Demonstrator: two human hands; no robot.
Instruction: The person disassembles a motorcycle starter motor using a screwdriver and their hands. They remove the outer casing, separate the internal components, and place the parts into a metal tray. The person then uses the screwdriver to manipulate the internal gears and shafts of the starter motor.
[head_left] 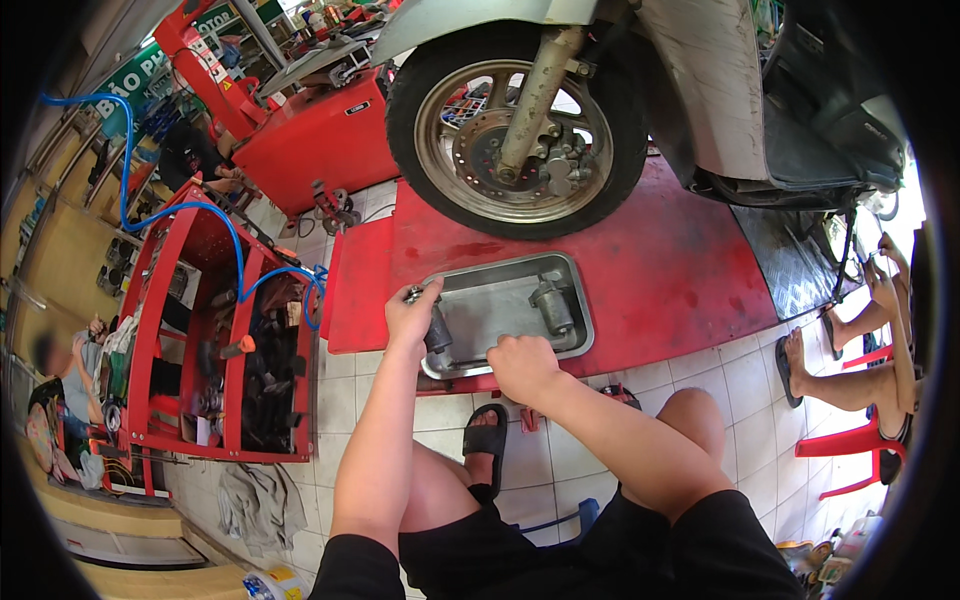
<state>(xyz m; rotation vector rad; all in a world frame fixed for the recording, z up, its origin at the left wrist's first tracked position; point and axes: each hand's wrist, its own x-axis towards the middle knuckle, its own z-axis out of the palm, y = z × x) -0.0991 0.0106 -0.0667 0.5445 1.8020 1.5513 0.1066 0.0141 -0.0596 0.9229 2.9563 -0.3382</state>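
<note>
A shallow metal tray [585, 335] lies on the red lift platform in front of me. My left hand [411, 316] is closed around the upper end of a small grey cylindrical motor [437, 333], held at the tray's left side. Inside the tray, near its right wall, a second cylindrical motor [552, 305] of similar shape lies untouched. My right hand [525, 369] is curled into a fist over the tray's near edge, back of the hand up. Whatever its fingers may hold is hidden beneath them.
A scooter's front wheel [420, 185] stands beyond the tray on the red platform [690, 240]. To the left are a red tool cart [145, 370] and a blue air hose [238, 235]. People sit at both sides, one near a red stool [835, 443]. Grey cloth [260, 510] lies on the floor.
</note>
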